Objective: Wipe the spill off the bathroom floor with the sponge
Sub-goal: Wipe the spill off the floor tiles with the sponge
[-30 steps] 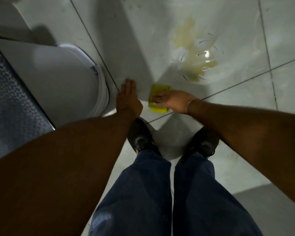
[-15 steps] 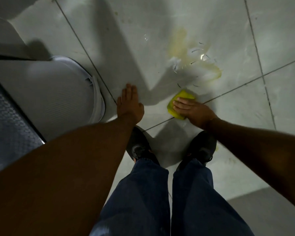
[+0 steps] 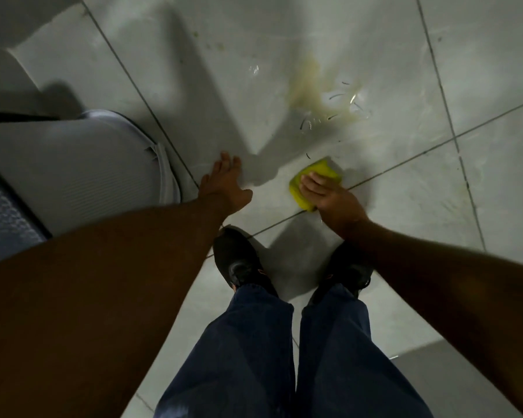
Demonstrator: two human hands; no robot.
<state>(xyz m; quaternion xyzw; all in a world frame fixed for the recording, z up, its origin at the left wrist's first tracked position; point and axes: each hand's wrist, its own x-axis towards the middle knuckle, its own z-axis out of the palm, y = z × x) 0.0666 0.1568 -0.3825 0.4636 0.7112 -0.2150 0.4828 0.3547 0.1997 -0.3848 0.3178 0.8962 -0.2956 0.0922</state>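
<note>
A yellow sponge lies flat on the pale tiled floor, just beyond my shoes. My right hand presses down on its near half with the fingers spread over it. Beyond the sponge spreads a yellowish wet spill with glinting streaks, a short gap from the sponge's far edge. My left hand rests flat on the floor to the left of the sponge, fingers apart, holding nothing.
A white toilet base stands at the left, close to my left hand. A patterned grey mat lies at the far left edge. My black shoes and blue trouser legs fill the lower middle.
My right hand has slid the sponge to the right and a little away from the left hand, along the tile joint below the spill. The left hand has stayed planted.
</note>
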